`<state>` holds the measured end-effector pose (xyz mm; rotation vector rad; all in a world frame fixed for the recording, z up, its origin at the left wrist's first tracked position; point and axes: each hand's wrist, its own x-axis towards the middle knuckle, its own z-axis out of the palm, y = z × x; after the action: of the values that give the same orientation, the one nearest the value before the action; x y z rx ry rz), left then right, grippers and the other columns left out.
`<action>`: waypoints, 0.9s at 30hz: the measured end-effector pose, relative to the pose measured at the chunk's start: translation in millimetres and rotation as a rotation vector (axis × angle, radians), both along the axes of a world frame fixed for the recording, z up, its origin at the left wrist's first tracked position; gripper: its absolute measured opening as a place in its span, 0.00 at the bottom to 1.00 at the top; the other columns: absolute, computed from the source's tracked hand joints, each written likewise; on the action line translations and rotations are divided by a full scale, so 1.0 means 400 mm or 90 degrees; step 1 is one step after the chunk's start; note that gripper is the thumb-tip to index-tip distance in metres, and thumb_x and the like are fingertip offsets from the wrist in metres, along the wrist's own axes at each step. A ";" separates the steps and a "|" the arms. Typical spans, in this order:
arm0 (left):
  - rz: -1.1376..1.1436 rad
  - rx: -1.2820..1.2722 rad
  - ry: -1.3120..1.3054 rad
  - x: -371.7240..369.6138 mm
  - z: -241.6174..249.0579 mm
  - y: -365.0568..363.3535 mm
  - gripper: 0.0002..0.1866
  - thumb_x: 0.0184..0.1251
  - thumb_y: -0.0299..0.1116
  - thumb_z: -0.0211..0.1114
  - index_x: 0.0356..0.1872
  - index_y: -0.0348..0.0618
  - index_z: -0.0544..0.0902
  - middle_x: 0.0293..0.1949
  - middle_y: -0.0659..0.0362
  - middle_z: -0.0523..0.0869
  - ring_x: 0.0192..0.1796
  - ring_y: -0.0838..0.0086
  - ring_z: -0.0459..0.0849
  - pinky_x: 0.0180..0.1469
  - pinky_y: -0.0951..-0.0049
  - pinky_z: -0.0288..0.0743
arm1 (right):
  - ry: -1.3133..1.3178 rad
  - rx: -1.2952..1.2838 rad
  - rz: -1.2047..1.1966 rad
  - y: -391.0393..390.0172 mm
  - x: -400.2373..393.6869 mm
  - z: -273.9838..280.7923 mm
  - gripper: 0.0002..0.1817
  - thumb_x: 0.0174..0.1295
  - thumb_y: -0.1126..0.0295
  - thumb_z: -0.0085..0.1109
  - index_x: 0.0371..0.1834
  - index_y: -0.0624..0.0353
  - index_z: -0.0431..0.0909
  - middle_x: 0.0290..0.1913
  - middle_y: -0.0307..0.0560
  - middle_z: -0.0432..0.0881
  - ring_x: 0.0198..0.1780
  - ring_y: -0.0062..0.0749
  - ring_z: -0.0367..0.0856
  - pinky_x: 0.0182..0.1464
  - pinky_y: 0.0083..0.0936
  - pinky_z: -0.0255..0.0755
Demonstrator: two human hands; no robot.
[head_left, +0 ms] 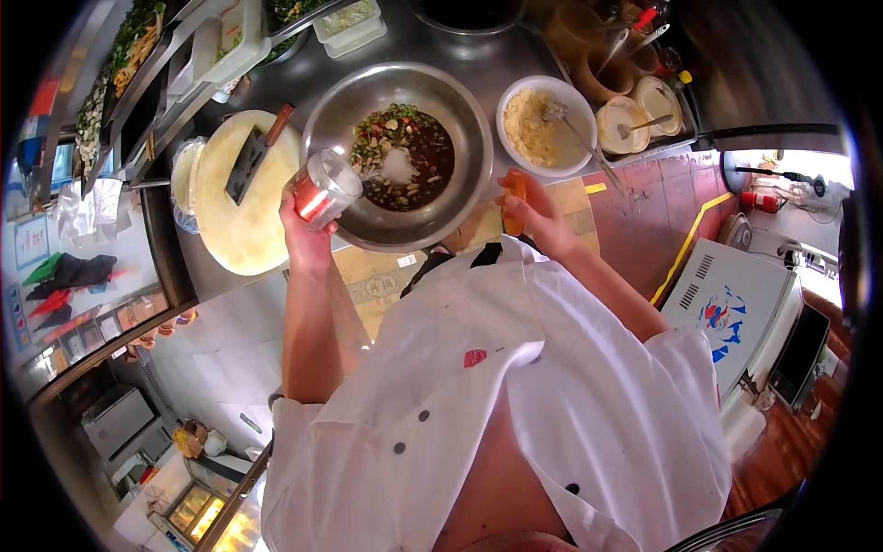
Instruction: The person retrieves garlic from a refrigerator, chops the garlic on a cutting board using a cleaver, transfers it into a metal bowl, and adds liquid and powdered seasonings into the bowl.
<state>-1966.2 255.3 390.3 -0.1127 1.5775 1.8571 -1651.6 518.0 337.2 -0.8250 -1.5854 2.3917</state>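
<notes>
My left hand (311, 237) is wrapped around a clear jar (326, 189) with a red label. The jar is tilted, its mouth over the left rim of a large steel bowl (397, 236). Inside the bowl, a heap of white granules (398, 166) lies on dark sauce (437, 152) with chopped green and pale pieces (391, 124). To the right of the bowl, my right hand (541, 216) is closed on an orange lid-like piece (514, 201), partly covered by the fingers.
A cleaver (248, 164) lies on a round cutting board (241, 216) at the left. Right of the bowl stands a white bowl (504, 124) of pale yellow minced food with a spoon. Beyond it are tubs (622, 125) with spoons. Food containers (225, 46) line the upper left.
</notes>
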 end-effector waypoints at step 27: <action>-0.567 0.247 -0.169 0.297 -0.054 0.017 0.32 0.76 0.73 0.47 0.66 0.67 0.79 0.47 0.64 0.91 0.34 0.68 0.90 0.24 0.71 0.79 | 0.039 0.878 0.159 -0.272 -0.109 0.369 0.47 0.49 0.51 0.86 0.72 0.57 0.74 0.68 0.55 0.78 0.66 0.59 0.80 0.64 0.49 0.80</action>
<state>-1847.4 262.2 368.8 0.4335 0.8359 1.3110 -1695.1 409.3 484.7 -0.2210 -2.6912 0.8321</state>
